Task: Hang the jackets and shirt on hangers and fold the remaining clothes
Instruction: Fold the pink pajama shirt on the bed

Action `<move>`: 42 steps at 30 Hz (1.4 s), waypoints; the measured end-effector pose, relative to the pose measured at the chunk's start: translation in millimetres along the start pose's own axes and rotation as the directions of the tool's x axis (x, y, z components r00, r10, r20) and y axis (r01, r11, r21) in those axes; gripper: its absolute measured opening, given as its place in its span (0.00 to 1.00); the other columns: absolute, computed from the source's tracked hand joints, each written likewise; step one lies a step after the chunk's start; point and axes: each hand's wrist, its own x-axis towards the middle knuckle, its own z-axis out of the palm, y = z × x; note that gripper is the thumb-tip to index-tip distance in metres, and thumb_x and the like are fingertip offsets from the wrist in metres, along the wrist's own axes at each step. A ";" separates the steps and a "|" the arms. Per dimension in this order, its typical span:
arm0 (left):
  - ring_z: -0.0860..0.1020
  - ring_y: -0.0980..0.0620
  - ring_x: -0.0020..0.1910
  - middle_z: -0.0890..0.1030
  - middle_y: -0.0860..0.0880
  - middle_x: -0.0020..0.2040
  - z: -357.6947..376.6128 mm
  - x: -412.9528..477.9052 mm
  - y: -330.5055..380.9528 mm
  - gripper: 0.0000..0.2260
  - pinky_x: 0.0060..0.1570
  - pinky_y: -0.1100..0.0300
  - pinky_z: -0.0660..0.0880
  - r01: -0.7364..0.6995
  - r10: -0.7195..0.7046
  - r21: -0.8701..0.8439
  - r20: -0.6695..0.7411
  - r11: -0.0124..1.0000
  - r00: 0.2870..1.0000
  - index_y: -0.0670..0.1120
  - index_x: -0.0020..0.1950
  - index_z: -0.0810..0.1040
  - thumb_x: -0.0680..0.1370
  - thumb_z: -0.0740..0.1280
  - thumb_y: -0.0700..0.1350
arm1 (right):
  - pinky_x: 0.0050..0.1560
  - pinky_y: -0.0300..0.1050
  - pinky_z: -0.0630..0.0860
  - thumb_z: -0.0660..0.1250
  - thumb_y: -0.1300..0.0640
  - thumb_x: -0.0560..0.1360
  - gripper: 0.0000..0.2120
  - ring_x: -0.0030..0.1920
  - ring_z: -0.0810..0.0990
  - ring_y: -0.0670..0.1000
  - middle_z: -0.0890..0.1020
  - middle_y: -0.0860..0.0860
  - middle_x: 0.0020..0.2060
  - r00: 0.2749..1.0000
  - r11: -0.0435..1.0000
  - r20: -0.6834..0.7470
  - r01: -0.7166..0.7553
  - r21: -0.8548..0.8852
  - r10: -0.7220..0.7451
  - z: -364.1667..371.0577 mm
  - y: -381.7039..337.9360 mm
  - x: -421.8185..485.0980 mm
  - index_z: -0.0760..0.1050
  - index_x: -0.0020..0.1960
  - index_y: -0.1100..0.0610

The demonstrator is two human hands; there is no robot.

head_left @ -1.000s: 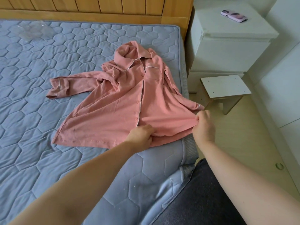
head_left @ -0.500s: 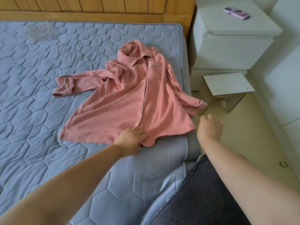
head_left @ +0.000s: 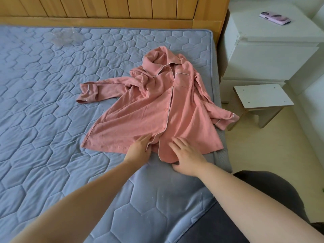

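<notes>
**Smoothing the shirt; hanging not yet begun**

Pressing on the hem of the pink pyjama shirt point(head_left: 157, 111) with the left hand point(head_left: 140, 148) flat, fingers straight, just left of the button line, and with the right hand point(head_left: 185, 155) spread open just right of it. Gripping nothing. Laid front-up near the right edge of the bed point(head_left: 52, 102), collar toward the headboard point(head_left: 122, 11), one sleeve flung left, the other trailing over the mattress side. Seemingly early on: no hanger or other clothes in view.

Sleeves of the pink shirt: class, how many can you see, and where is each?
2. The outstretched sleeve lies leftward on the mattress; the crumpled sleeve trails over its right edge, near the stool. Both cuffs show.
</notes>
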 end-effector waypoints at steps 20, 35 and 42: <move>0.75 0.50 0.48 0.78 0.52 0.46 -21.5 8.3 4.5 0.15 0.45 0.53 0.75 -0.386 0.220 0.367 0.419 0.847 0.881 0.49 0.44 0.80 0.76 0.60 0.58 | 0.35 0.47 0.69 0.52 0.53 0.75 0.18 0.39 0.78 0.59 0.78 0.56 0.37 0.957 0.983 -0.276 -0.038 0.177 0.087 -1.7 -21.2 13.1 0.76 0.40 0.61; 0.53 0.45 0.76 0.57 0.45 0.76 53.7 66.0 87.7 0.23 0.72 0.50 0.57 0.018 -0.042 0.169 0.137 0.985 0.990 0.45 0.74 0.60 0.79 0.57 0.46 | 0.30 0.44 0.57 0.63 0.62 0.71 0.18 0.31 0.67 0.55 0.65 0.51 0.25 0.739 0.616 0.124 -0.631 0.472 0.662 -22.7 89.5 3.0 0.59 0.27 0.55; 0.39 0.45 0.77 0.43 0.45 0.79 86.7 103.4 107.0 0.28 0.74 0.42 0.40 0.051 -0.063 0.223 0.046 0.973 0.997 0.46 0.79 0.49 0.81 0.52 0.52 | 0.29 0.43 0.77 0.76 0.51 0.65 0.44 0.39 0.82 0.52 0.78 0.52 0.54 0.280 -0.055 0.181 -0.404 0.913 0.943 -45.7 138.7 35.6 0.57 0.74 0.55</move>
